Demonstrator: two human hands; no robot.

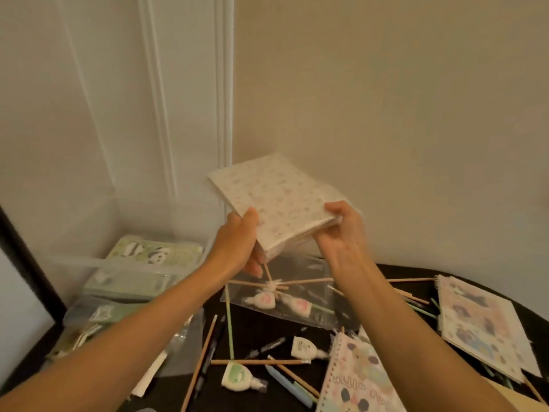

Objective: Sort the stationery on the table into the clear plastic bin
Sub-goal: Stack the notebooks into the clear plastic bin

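Note:
A cream notebook point(276, 197) with a faint floral print is held up in the air above the black table point(255, 325). My left hand point(240, 242) grips its near left corner, thumb on the cover. My right hand point(341, 230) pinches its near right corner. The clear plastic bin point(98, 227) stands to the left against the wall, with a green panda-print item point(154, 252) and other green packs inside.
Scattered on the table are pencils point(258, 361), correction tape rollers point(237, 377), a clear plastic sleeve point(285, 295), two spiral notebooks point(356, 379) point(481, 325) and pens. A black-framed board point(26, 292) leans at the far left. Walls close off the back.

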